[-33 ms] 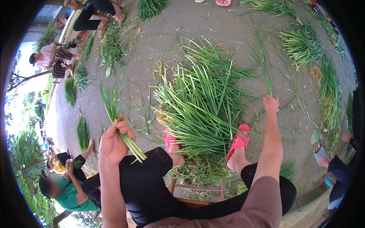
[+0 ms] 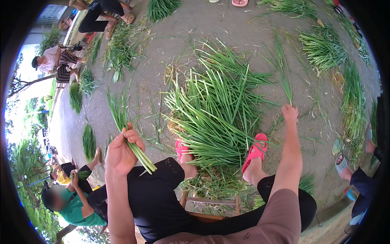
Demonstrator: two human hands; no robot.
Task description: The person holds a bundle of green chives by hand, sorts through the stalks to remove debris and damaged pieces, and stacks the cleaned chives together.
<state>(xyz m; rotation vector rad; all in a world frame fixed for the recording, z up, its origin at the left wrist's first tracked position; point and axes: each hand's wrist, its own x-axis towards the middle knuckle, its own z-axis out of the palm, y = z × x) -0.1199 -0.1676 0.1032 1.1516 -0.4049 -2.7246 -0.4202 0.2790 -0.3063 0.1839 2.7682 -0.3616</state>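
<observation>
My left hand (image 2: 124, 150) is closed round a bunch of garlic chives (image 2: 140, 156), above my left knee. The pale cut-looking ends point down to the right and the green leaves up to the left. A small, pale pointed thing (image 2: 143, 173) shows beside those ends; I cannot tell what it is. To the right, my right hand (image 2: 290, 113) pinches the lower end of a few thin chive strands (image 2: 282, 69), their leaves stretching away from me. Between my hands a large pile of chives (image 2: 215, 110) lies on the ground in front of my feet.
Pink sandals (image 2: 256, 151) flank the pile's near side, with a wooden stool (image 2: 213, 201) below. More chive bundles (image 2: 323, 46) lie at the right and a bundle (image 2: 88, 142) at the left. Seated people work nearby, one in a green shirt (image 2: 81, 211).
</observation>
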